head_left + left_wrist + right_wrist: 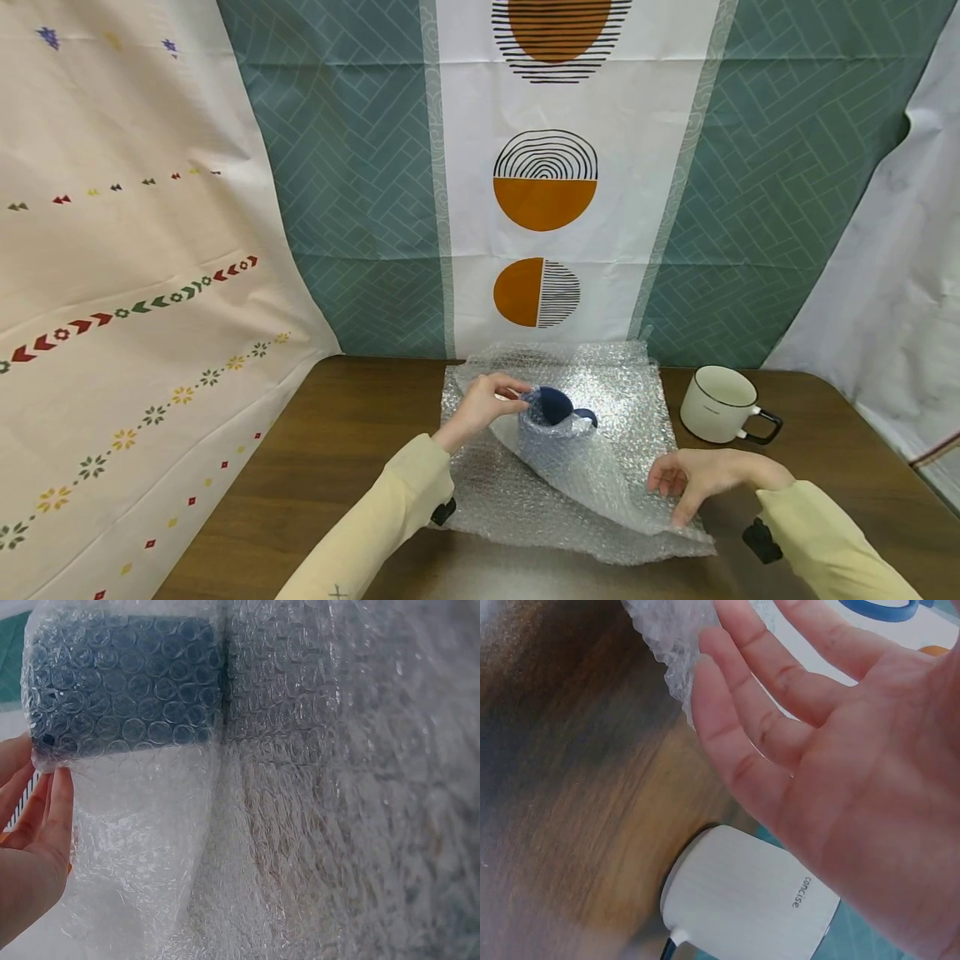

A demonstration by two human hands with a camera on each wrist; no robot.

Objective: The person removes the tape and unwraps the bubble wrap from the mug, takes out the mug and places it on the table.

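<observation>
A dark blue mug (556, 405) stands upright on a sheet of bubble wrap (630, 400), its handle to the right. One flap of the wrap is folded up against the mug's near and left sides; the mug's blue wall shows through the bubbles in the left wrist view. My left hand (483, 406) pinches the wrap's edge at the mug's rim, thumb and fingers (58, 814) meeting there. Over the sheet's right edge is my right hand (705, 482), its fingers (739, 735) loosely extended beside the wrap's edge, gripping nothing.
A white mug (716, 406) with a black rim and black handle stands on the wooden table (322, 442), right of the wrap and just beyond my right hand. Patterned cloths (360, 167) hang behind the table and along both sides.
</observation>
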